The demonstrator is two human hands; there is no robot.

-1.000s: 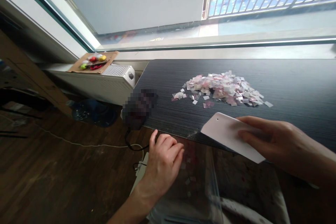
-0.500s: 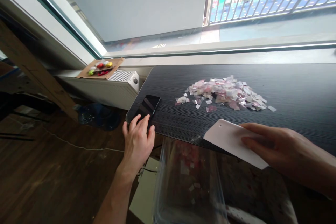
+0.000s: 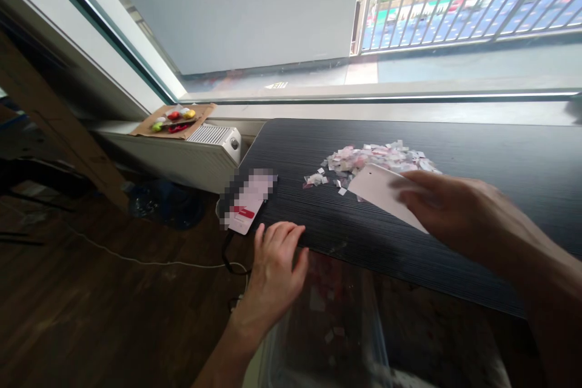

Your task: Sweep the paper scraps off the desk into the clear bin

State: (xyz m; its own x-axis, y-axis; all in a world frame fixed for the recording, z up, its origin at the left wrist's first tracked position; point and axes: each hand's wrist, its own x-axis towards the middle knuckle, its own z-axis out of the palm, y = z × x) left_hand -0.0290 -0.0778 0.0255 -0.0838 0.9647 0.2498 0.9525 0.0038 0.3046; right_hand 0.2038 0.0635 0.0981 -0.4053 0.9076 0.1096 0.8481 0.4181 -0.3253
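I have the big window (image 3: pixel 268 18) stretching well beyond both hands, and on the near side of it the dark tabletop (image 3: pixel 286 151), which runs from just past the left hand's fingers out under and beyond the right. The white radiator (image 3: pixel 191 163) stands farther off, ahead and to the left of my left hand. A clear plastic tub (image 3: pixel 380 339) sits below the near edge, under the space between the two hands, with a few scraps dimly visible in it. My right hand (image 3: pixel 457 209) is over the tabletop, thumb and fingers pinching one end of a flat card; my left hand (image 3: pixel 278 267) is released at the near edge, fingers loosely bent and thumb apart, though I can't tell whether its fingertips touch the surface. The pile of confetti (image 3: pixel 386 154) lies just beyond the right hand, and well forward and to the right of the left one. The pale card (image 3: pixel 379 193) points from the right hand's grasp toward the left, its far edge hiding part of the pile; whether it touches the pieces I can't tell. The phone (image 3: pixel 248 209), partly pixelated, lies just ahead and to the left of the left hand.
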